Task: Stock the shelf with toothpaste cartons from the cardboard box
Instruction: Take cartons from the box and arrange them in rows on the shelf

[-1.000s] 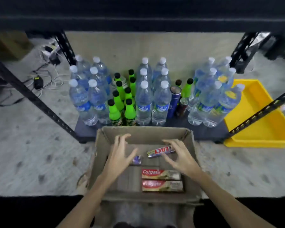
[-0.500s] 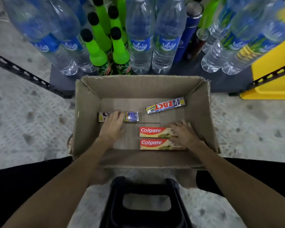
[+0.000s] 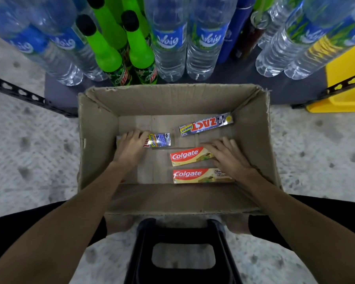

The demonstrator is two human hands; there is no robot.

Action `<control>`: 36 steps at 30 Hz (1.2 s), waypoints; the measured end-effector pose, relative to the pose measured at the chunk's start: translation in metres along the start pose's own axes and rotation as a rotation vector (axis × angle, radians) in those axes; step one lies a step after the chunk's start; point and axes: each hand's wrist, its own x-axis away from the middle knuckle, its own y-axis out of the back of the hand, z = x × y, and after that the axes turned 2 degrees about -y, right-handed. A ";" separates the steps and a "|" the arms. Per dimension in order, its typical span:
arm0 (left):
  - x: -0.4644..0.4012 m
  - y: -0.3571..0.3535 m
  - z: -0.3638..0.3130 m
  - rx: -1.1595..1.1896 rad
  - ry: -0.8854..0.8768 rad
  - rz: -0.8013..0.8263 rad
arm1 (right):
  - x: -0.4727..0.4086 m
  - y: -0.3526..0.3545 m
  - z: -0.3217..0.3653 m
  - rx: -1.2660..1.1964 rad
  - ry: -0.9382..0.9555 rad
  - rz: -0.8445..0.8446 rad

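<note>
An open cardboard box (image 3: 172, 198) stands on the floor against the low shelf board (image 3: 244, 78). On its bottom lie several toothpaste cartons. My left hand (image 3: 131, 146) grips the left silver Zact carton (image 3: 160, 140), fingers curled over its left part. A second Zact carton (image 3: 206, 127) lies loose at the back right. My right hand (image 3: 228, 156) covers the right end of the upper Colgate carton (image 3: 187, 155), fingers wrapped over its far edge; the carton sits slightly askew. The lower Colgate carton (image 3: 193, 175) lies by the front wall under my wrist.
Large water bottles (image 3: 168, 48) and green soda bottles (image 3: 109, 54) crowd the shelf board behind the box. A yellow bin (image 3: 344, 78) stands at the right. Black shelf bars (image 3: 29, 97) run along both sides. A black stool (image 3: 182, 242) is below me.
My head dropped closer to the box. Both hands went from hovering above it down onto the cartons, and the upper Colgate carton has tilted a little.
</note>
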 end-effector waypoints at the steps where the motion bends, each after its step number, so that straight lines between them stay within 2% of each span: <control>1: 0.000 0.004 0.002 0.029 -0.026 -0.011 | 0.000 0.001 -0.001 -0.059 -0.015 -0.010; 4: 0.002 0.016 0.006 0.123 -0.063 -0.062 | 0.001 0.011 -0.002 -0.236 -0.032 -0.018; 9: 0.022 0.045 0.007 0.216 -0.009 -0.230 | 0.007 0.044 0.004 -0.310 -0.018 -0.096; 14: 0.048 0.096 0.002 0.301 -0.003 -0.387 | 0.029 0.096 0.000 -0.280 -0.011 -0.251; 20: 0.079 0.191 -0.012 0.366 -0.030 -0.623 | 0.073 0.185 -0.006 -0.235 -0.034 -0.505; 25: 0.104 0.279 -0.015 0.491 -0.201 -0.729 | 0.110 0.280 -0.005 -0.161 0.009 -0.667; 28: 0.122 0.336 -0.011 0.444 -0.329 -0.756 | 0.134 0.332 -0.006 -0.114 0.040 -0.726; 36: 0.183 0.479 -0.023 0.449 -0.433 -1.026 | 0.196 0.448 0.006 -0.094 0.055 -0.942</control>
